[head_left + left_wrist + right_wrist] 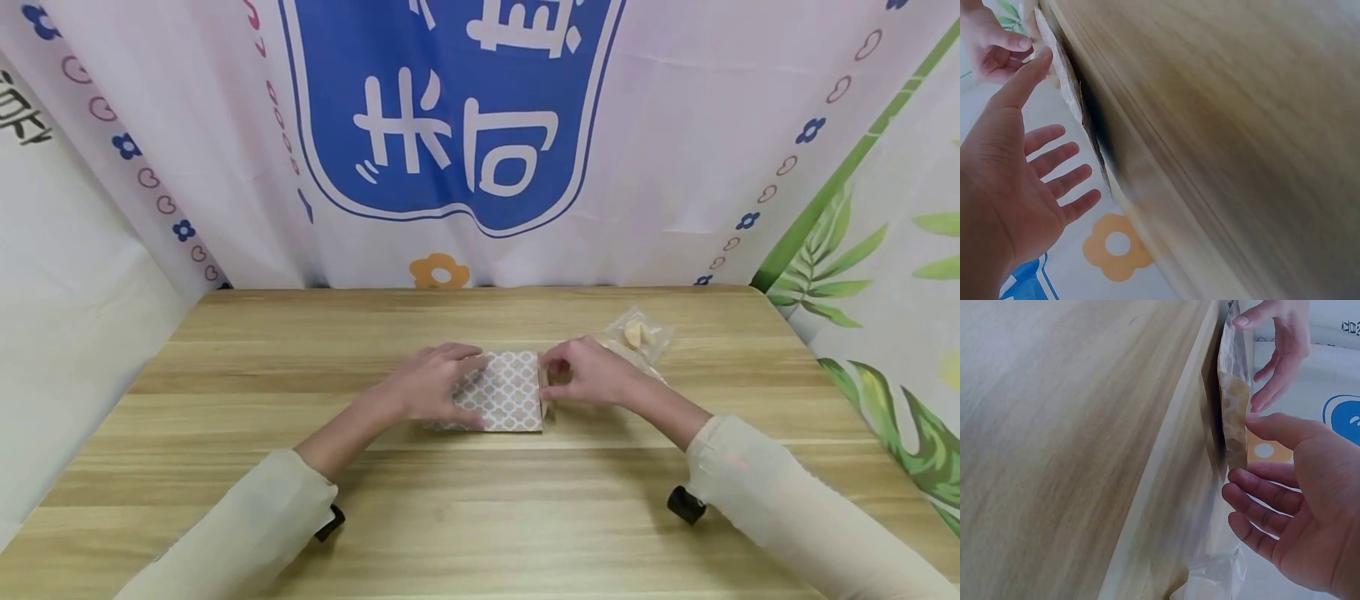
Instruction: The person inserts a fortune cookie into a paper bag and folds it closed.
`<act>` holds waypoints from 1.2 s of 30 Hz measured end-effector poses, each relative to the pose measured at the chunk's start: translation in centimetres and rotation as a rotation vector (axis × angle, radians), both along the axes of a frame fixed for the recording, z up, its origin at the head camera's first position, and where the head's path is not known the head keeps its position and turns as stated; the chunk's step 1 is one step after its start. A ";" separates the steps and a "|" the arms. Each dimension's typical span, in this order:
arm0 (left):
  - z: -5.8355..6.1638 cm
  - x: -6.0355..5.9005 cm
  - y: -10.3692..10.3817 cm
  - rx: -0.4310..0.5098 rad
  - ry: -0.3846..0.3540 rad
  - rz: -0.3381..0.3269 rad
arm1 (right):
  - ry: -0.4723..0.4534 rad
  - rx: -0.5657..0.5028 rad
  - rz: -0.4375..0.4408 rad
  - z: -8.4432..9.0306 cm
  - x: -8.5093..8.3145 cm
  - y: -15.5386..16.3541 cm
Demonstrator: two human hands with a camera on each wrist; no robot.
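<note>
I see the left hand [431, 385] flat, fingers straight, on the patterned paper bag [506, 402]. The right hand [588, 372] pinches its right edge; the clear packet [637, 335] lies just beyond, bare wooden table [480, 517] all around

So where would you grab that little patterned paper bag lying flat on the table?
Probably at its right short edge, coming in from the right. The bag lies flat on the table, so only an edge gives a pinch. The right hand already has thumb and fingers at that end, which looks slightly lifted, while the left hand rests on the other end, steadying it.
</note>
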State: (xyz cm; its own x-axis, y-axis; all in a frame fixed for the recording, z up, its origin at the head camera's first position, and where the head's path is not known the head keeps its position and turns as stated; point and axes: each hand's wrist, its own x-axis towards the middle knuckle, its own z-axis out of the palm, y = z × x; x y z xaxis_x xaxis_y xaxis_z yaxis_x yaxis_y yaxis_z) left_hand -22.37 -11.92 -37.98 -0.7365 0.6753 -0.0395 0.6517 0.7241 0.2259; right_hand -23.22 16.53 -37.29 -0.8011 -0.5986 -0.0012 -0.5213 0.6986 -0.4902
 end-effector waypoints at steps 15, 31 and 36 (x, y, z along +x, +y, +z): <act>-0.3 -0.2 -0.6 -0.024 -0.029 0.021 | -0.066 -0.024 -0.005 -0.6 -0.1 -0.2; -0.5 0.0 -1.3 -0.035 -0.034 0.054 | -0.095 -0.049 0.005 -1.4 -0.4 -0.9; -0.7 -0.2 -1.3 -0.036 -0.030 0.048 | -0.124 -0.038 -0.017 -1.3 -0.4 -1.0</act>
State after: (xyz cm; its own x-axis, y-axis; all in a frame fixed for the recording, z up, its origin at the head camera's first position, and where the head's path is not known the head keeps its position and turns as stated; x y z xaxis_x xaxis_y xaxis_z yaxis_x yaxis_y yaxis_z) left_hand -22.62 -13.24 -38.70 -0.7661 0.6370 -0.0853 0.6094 0.7622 0.2184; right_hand -23.64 15.52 -38.63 -0.8064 -0.5860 -0.0791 -0.4427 0.6870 -0.5762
